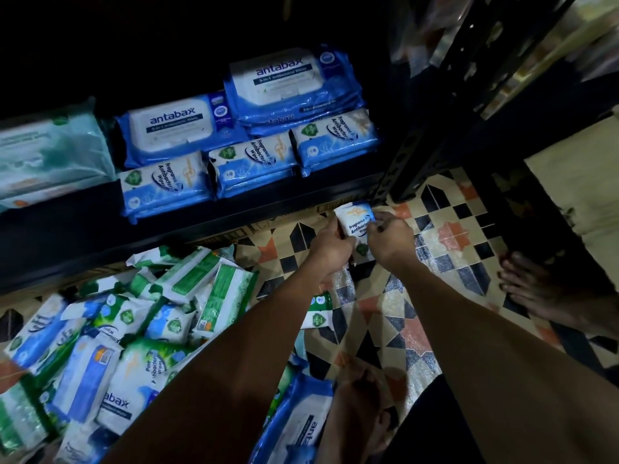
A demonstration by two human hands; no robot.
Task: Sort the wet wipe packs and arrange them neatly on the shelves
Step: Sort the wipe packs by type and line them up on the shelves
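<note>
Patterned tile floor (418, 316); our left hand (330, 244) and right hand (390, 237) both pinch 1 blue wipe pack (355, 221) below shelf (201, 226).

Both forearms bare, no sleeves, watch or rings seen. Left hand (330, 249), right hand (390, 241). Feet bare; dark garment at lower right of frame.

Premises: small shop or stockroom. Evidence: black slotted-steel shelving (412, 155) carried faced rows of branded wipe packs (254, 165); loose stock heap (110, 336) lay on patterned tile floor (435, 229).
</note>
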